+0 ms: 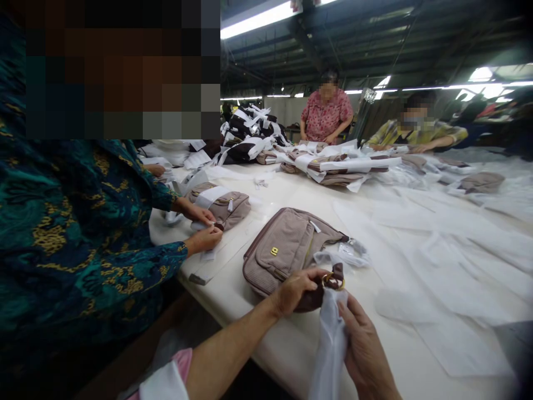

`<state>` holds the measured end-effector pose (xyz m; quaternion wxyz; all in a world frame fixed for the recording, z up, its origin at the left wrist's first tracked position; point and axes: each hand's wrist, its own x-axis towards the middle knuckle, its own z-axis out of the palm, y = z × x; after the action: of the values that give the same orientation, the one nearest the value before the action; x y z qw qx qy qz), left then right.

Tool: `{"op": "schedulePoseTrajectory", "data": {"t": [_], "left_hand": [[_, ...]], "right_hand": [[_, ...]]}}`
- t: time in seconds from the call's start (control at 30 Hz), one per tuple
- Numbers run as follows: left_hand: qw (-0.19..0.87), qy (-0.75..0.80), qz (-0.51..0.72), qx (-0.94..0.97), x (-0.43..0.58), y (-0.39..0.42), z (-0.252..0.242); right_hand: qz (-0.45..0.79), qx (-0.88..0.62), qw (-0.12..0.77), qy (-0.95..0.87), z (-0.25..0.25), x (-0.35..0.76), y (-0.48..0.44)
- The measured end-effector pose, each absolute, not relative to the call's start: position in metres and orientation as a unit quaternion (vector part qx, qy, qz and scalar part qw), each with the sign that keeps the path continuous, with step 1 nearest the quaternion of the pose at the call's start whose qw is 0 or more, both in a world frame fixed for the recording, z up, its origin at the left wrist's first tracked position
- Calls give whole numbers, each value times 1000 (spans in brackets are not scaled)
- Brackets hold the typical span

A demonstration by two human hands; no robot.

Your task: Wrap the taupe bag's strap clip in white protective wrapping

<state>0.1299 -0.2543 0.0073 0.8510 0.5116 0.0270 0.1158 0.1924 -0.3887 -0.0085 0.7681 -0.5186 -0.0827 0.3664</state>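
A taupe corduroy handbag [287, 244] with a front flap pocket and a small yellow metal badge lies on the white table. At its near right corner, a gold ring [334, 281] joins a dark brown strap tab [338, 270]. My left hand [296, 290] is closed at that corner, thumb and fingers pinching the brown strap beside the ring. My right hand [361, 339] grips a strip of white wrapping [328, 339] that hangs down from the ring. Clear plastic wrap [352, 253] covers hardware at the bag's right side.
On the left, a co-worker in a teal patterned sleeve [137, 266] handles another taupe bag [235, 208]. Stacked bags with white paper [333, 164] lie farther back, near two more people. Thin white sheets [437, 266] spread over the right of the white table [287, 355].
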Motion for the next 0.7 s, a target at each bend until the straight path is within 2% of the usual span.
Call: {"op": "schedulePoseTrajectory", "data": {"t": [0.1, 0.2, 0.3, 0.4, 0.53, 0.7], "left_hand": [[747, 16, 89, 659, 126, -249, 11], [666, 19, 129, 735, 123, -248, 18], [696, 49, 187, 692, 124, -252, 18], [763, 82, 159, 621, 127, -256, 7], [839, 52, 139, 524, 127, -256, -3], [734, 109, 227, 631, 122, -258, 7]], "right_hand": [[361, -495, 788, -60, -14, 190, -383], [352, -487, 798, -54, -14, 191, -378], [340, -500, 794, -69, -15, 191, -375], [332, -506, 793, -75, -22, 187, -375], [320, -494, 807, -50, -31, 181, -372], [241, -621, 738, -106, -19, 172, -368]]}}
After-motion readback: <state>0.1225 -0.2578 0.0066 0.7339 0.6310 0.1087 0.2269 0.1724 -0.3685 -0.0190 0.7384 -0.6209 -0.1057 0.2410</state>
